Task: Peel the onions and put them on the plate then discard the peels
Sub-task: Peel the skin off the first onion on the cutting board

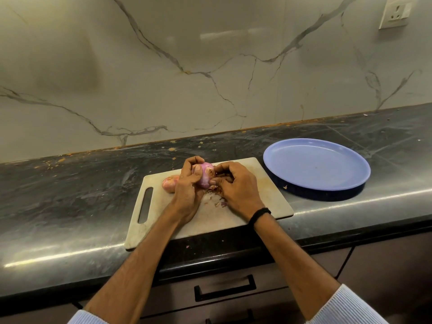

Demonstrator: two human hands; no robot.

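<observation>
Before you, a pale marbled wall (pixel 210 66) with dark veins fills the upper half of the view, and a white socket (pixel 395 14) sits in its top right corner. Below it runs the dark, streaked table (pixel 70 195), with orange-brown crumbs scattered along its back edge. Under the table's front lip you can see a drawer (pixel 268 280) with a black handle.

A pale cutting board (pixel 264 202) lies flat on the table in front of you, its slot handle to your left and its near corner just over the front edge. Just beside the board on the right stands a round blue plate (pixel 315 167) with nothing on it.

Both of your forearms reach in from the bottom, light ribbed sleeves pushed up. Your left hand (pixel 189 183) is curled round an onion (pixel 205 175), with the thumb across its near side and the fingers wrapped over the top. It holds the onion above the middle of the board. Your right hand (pixel 236 185) meets it from the other side, fingers bent, pinching at the onion's brownish end with the thumb under its lower edge. The onion shows pinkish-purple, glossy flesh between your hands.

A second onion (pixel 169 183), pink with patches of dry skin, lies on the board just left of your left hand and is partly hidden by it. Small purple and brown peels (pixel 217 199) are strewn on the board beneath your hands. A thin black wristband (pixel 259 215) circles your right wrist.
</observation>
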